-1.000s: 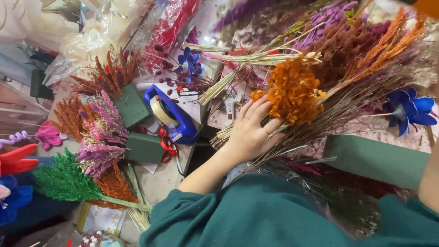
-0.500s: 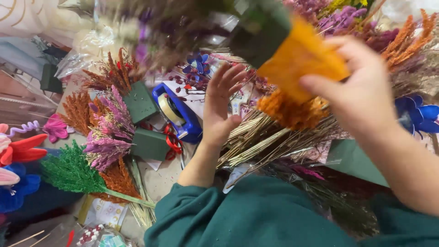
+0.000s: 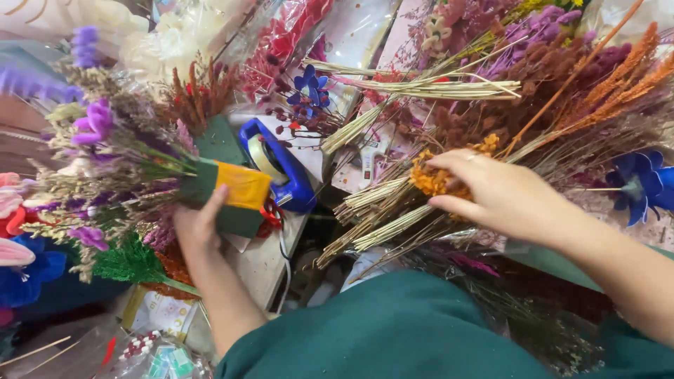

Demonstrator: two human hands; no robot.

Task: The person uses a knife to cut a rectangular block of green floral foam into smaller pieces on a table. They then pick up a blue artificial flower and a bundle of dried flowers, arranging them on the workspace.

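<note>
Hands: left [image 3: 200,224] grips wrapped bouquet [image 3: 140,168]; right [image 3: 495,193] pinches fluffy orange sprig [image 3: 432,179].

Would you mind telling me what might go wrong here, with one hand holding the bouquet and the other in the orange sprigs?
1. The left hand alone holds the wrapped bouquet out sideways; it may sag or shed stems.
2. The right hand pinches orange dried flowers amid tangled pale stems; pulling might snap or drag neighbours.

Bouquet [image 3: 126,168] far left in left hand [image 3: 200,224]; tape dispenser [image 3: 281,165] on table [image 3: 263,256] just right; stem pile [image 3: 435,182] right, under right hand [image 3: 502,196].
</note>
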